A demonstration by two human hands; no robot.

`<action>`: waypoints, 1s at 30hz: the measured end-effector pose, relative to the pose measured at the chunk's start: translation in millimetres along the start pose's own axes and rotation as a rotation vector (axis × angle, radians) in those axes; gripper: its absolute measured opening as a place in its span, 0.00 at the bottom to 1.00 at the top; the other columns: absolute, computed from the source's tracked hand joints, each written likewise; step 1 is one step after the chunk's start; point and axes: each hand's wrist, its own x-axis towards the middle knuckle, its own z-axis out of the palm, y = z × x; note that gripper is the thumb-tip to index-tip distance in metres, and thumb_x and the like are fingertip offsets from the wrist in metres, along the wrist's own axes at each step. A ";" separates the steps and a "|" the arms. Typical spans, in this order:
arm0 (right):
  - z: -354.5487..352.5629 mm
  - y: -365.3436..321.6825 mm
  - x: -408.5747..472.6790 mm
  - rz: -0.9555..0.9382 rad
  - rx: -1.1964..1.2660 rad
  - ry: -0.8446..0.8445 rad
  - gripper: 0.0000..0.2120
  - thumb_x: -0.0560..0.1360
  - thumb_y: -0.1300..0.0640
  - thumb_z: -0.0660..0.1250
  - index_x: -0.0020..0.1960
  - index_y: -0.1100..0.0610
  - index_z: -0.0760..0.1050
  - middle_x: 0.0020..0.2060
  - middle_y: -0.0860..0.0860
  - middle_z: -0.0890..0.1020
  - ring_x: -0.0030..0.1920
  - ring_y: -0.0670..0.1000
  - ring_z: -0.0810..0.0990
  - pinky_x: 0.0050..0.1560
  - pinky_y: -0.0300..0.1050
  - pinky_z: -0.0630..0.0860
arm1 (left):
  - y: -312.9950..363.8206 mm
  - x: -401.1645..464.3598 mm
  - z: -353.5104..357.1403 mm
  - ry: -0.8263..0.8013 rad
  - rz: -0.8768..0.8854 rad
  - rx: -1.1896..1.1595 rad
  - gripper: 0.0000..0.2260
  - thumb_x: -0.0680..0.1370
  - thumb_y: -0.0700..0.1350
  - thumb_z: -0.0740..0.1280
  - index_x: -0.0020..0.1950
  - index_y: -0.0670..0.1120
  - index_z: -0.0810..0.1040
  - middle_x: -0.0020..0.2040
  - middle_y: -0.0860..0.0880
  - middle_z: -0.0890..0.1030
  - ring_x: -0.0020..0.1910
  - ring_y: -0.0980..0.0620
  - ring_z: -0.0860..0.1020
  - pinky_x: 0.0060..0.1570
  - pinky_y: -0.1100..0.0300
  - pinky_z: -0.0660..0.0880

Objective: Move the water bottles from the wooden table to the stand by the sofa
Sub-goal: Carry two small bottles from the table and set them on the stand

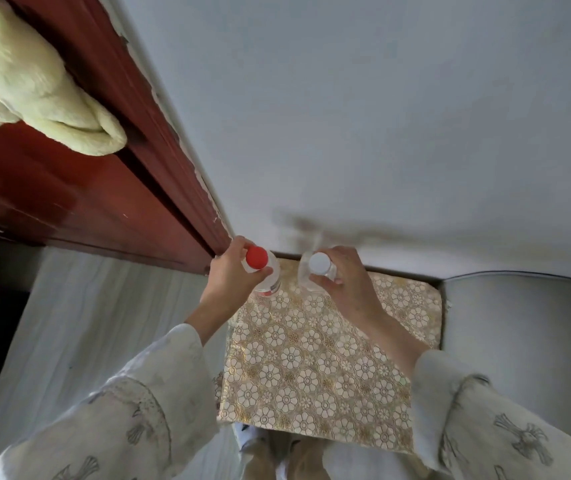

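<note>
At the far left, a pale yellow towel (31, 81) is hanging over a dark red wooden door (69, 188), which is running down toward the middle of the view. A pale floor (80, 313) is showing below the door.

The left hand (232, 275) is reaching forward from a light patterned sleeve (131, 403). Its fingers are closing around the neck of a clear bottle with a red cap (257, 258), so this hand is holding the bottle from above. The bottle is standing upright at the far left corner of the stand (311, 358), just beside the door. I cannot tell if its bottom is already touching the top.

The stand is wearing a gold cover with white flower shapes.

The right hand (346, 278) is gripping a second clear bottle with a white cap (319, 263) near its neck, with the fingers curled around it. This bottle is near the far edge of the stand, just beside the first one but apart from it.

At the right, a grey sofa arm (526, 341) is sitting next to the right edge of the stand. A pale wall (381, 116) is filling the space behind.
</note>
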 end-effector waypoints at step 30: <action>16.2 -41.8 25.4 0.341 0.229 0.085 0.29 0.72 0.52 0.67 0.68 0.57 0.59 0.68 0.55 0.68 0.66 0.55 0.68 0.64 0.47 0.65 | 14.8 35.7 -19.8 -0.119 -0.004 0.030 0.34 0.70 0.47 0.72 0.70 0.45 0.59 0.69 0.42 0.68 0.64 0.41 0.71 0.65 0.41 0.67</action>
